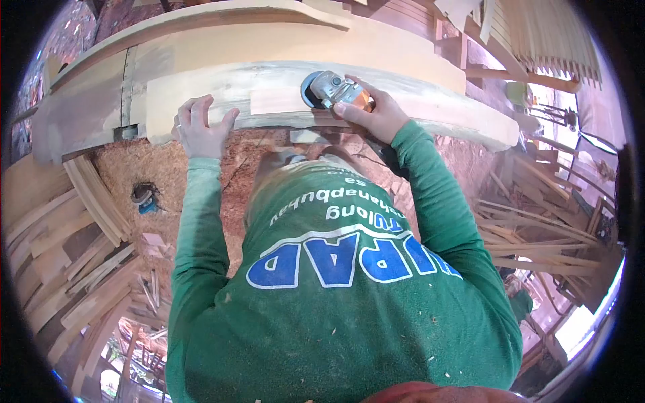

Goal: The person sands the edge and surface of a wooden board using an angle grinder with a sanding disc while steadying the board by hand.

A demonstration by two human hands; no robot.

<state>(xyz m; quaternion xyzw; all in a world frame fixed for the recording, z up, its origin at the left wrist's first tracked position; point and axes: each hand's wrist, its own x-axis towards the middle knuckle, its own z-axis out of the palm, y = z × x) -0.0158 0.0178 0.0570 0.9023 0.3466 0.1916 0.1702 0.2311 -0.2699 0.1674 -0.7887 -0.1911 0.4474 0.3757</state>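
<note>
My right hand (381, 114) is wrapped round an angle grinder (334, 86) with a silver head and an orange body. The grinder's dark, round disc (309, 90) lies against the top of a long, pale wooden board (222, 84); I cannot tell whether it spins. Over the board's near edge, to the left, is my left hand (200, 127), with fingers and thumb apart and nothing held. Whether its fingertips press on the wood is unclear. A lighter rectangular patch (277, 102) shows on the board between my hands.
Behind the board is a wide wooden bench top (383, 47) with a long strip (222, 19) on it. Stacked planks (74, 269) stand at left, and a pile of offcuts (537, 232) lies at right. A blue-and-grey object (144, 199) sits on the sawdust-covered ground.
</note>
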